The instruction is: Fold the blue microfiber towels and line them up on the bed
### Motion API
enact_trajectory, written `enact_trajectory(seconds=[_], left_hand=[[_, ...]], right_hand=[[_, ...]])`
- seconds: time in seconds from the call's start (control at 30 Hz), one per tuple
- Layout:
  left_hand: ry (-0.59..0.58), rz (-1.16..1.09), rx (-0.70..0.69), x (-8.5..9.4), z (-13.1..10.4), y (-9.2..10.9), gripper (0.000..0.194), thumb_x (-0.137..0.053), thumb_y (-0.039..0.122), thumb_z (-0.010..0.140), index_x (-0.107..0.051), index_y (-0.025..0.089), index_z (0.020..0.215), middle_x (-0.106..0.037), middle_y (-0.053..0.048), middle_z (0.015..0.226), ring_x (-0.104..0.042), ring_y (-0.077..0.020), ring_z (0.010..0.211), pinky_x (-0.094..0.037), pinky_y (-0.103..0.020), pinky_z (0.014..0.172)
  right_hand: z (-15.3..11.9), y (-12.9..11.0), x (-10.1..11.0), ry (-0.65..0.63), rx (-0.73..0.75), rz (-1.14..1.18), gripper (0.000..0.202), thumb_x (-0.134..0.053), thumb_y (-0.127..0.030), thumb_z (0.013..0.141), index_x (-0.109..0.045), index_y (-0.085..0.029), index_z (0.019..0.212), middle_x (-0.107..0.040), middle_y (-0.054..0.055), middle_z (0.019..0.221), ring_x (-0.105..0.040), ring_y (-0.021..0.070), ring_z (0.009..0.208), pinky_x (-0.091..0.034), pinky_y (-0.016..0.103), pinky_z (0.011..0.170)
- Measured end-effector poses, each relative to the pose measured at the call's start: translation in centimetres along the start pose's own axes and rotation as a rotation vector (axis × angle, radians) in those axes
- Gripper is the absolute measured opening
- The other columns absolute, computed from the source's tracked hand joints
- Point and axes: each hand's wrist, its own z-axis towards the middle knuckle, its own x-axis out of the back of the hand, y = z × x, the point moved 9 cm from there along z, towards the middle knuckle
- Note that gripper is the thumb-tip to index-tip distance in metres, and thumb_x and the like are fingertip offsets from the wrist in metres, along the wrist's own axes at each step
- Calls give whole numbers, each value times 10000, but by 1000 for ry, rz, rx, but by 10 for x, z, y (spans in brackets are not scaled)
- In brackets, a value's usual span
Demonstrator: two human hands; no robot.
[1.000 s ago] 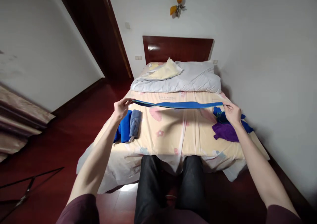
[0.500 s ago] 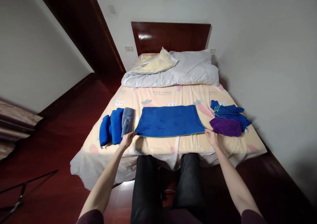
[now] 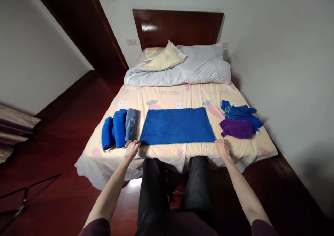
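A blue towel (image 3: 177, 126) with a thin green edge lies spread flat across the near part of the bed. My left hand (image 3: 132, 149) pinches its near left corner, and my right hand (image 3: 222, 149) has hold of the near right corner. Close beside my left hand are a rolled grey towel (image 3: 132, 124) and rolled blue towels (image 3: 120, 128). To the right, beyond my right hand, a crumpled purple towel (image 3: 237, 128) lies in front of a heap of blue cloth (image 3: 241, 113) with green trim.
The bed (image 3: 156, 98) has a pale patterned sheet hanging over its front edge, close to my legs. Grey bedding (image 3: 206, 63) and a yellow-white pillow (image 3: 167, 58) lie by the dark headboard (image 3: 180, 27). A thin black stand (image 3: 26, 194) is on the floor at left.
The towel's near edge has come down onto the bed and the cloth lies flatter and squarer. Both hands have lowered with the corners. My view has tilted slightly downward.
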Motion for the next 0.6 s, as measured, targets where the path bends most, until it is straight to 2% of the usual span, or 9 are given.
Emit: enact_trajectory(seconds=[0.13, 0.23, 0.33, 0.4, 0.47, 0.5, 0.53, 0.6], left_hand=[[17, -43, -44, -2, -22, 2, 304, -485, 116, 813, -746, 204, 941, -710, -141, 961, -634, -296, 996, -529, -433, 946], [-4, -46, -46, -8, -34, 4, 294, -480, 100, 822, -741, 213, 899, -724, -138, 960, -648, -309, 988, -531, -457, 938], [-14, -33, -28, -9, -33, 8, 321, -480, 76, 809, -753, 210, 909, -744, -147, 1017, -660, -342, 1055, -516, -504, 991], [38, -29, -33, 0, -21, 20, 351, -497, 113, 833, -767, 202, 1038, -727, -162, 1213, -616, -368, 1228, -459, -542, 1112], [140, -48, -44, 12, 1, 44, 437, -517, 188, 877, -722, 201, 1263, -613, -159, 1471, -484, -377, 1434, -375, -558, 1216], [192, -73, -41, 17, 15, 59, 480, -513, 236, 910, -673, 205, 1361, -547, -148, 1556, -411, -369, 1505, -352, -555, 1241], [231, -100, -28, 18, 30, 74, 513, -490, 274, 947, -621, 208, 1438, -497, -138, 1608, -358, -358, 1548, -326, -558, 1260], [265, -161, -13, 9, 60, 105, 550, -440, 321, 995, -548, 194, 1519, -430, -133, 1664, -302, -342, 1589, -282, -561, 1286]], right_hand=[[-22, -5, 1, -31, 21, -70, 429, -464, -65, 937, -793, -193, 1180, -735, 131, 1293, -623, 288, 1218, -478, 391, 1046], [-27, -8, -2, -99, -7, -110, 392, -471, -53, 929, -817, -179, 1064, -754, 162, 1187, -633, 310, 1177, -490, 412, 1014], [-17, -9, 0, -157, -98, -113, 413, -445, -3, 897, -821, -158, 970, -744, 193, 1143, -637, 323, 1187, -515, 413, 986], [2, -21, 8, -125, -147, -54, 412, -457, 4, 875, -816, -143, 1013, -690, 216, 1299, -621, 347, 1247, -519, 444, 1023], [28, -53, 15, -38, -153, 86, 409, -509, -25, 864, -789, -134, 1142, -551, 220, 1520, -588, 377, 1321, -494, 499, 1098], [44, -77, 18, 12, -127, 189, 429, -538, -49, 865, -764, -144, 1216, -483, 198, 1594, -567, 379, 1359, -470, 510, 1144], [59, -107, 18, 62, -82, 311, 449, -543, -85, 890, -731, -157, 1291, -445, 171, 1632, -531, 374, 1409, -441, 516, 1187], [85, -174, 11, 128, 42, 566, 488, -516, -162, 954, -645, -175, 1425, -419, 119, 1662, -428, 328, 1519, -367, 484, 1270]])
